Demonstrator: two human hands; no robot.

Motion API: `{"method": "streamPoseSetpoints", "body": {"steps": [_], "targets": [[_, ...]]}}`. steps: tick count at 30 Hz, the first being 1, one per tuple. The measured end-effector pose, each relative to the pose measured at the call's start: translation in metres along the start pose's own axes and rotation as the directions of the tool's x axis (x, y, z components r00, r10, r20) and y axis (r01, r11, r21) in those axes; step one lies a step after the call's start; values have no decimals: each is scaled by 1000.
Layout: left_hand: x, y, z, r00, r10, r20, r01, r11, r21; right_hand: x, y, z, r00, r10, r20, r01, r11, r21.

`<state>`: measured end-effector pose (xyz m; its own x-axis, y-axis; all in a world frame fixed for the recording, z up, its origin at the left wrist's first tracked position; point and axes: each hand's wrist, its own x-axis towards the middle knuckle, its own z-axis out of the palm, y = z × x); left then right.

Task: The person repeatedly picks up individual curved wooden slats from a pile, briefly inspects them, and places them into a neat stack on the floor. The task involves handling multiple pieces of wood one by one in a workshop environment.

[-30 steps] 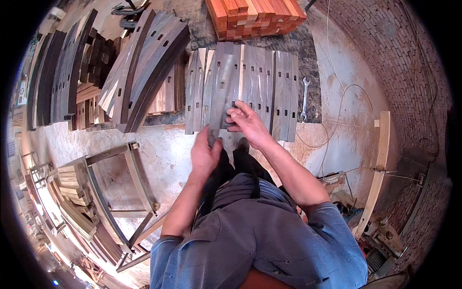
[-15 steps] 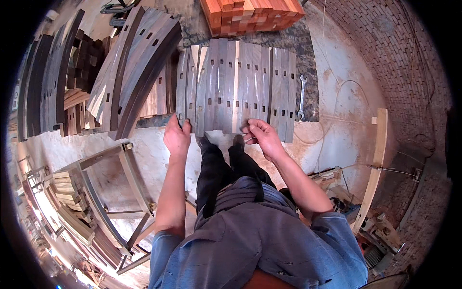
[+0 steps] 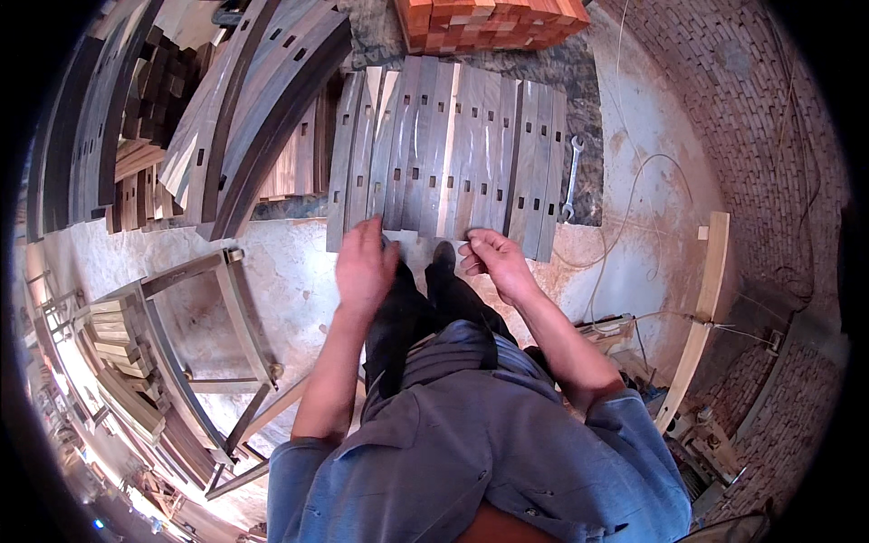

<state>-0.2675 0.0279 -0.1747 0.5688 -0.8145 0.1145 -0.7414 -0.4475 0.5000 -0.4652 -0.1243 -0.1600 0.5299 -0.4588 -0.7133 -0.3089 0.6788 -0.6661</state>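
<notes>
In front of my feet lies a row of grey-brown wooden slats, side by side, with small rectangular mortise slots in two lines across them. Their near ends are slightly uneven. My left hand is at the near ends of the slats left of the middle, its fingers stretched forward and fingertips at the wood; whether they press on it is unclear. Farther right, my right hand is beside the near ends with thumb and fingers drawn together. Anything inside that pinch is too small to make out.
A metal wrench lies right of the slats. Reddish wooden blocks are stacked beyond them. More dark slotted boards lean and pile up on the left. A wooden frame stands at lower left, an upright plank at right.
My left hand has moved right, from the left slats toward the middle, and its fingers now reach forward. My right hand stays almost in place. The view has shifted slightly.
</notes>
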Motion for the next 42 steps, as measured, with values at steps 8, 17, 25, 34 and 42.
{"method": "streamPoseSetpoints", "body": {"steps": [8,17,25,34,42], "targets": [[17,4,30,995,-7,95,2,999,53,-3,3,-6,1000,-2,13,3,1000,-31],[-4,26,-23,882,-358,308,471,713,-520,7,-5,3,993,-41,111,53,992,-114],[-37,66,-80,763,-365,534,547,-76,-834,45,-39,81,925,-110,365,47,983,178],[-43,52,-115,911,-183,369,333,854,-400,-7,-81,114,842,-239,483,229,970,80],[-9,55,-167,925,-378,-30,258,685,-681,-42,-118,161,658,-364,659,496,868,-16]]}}
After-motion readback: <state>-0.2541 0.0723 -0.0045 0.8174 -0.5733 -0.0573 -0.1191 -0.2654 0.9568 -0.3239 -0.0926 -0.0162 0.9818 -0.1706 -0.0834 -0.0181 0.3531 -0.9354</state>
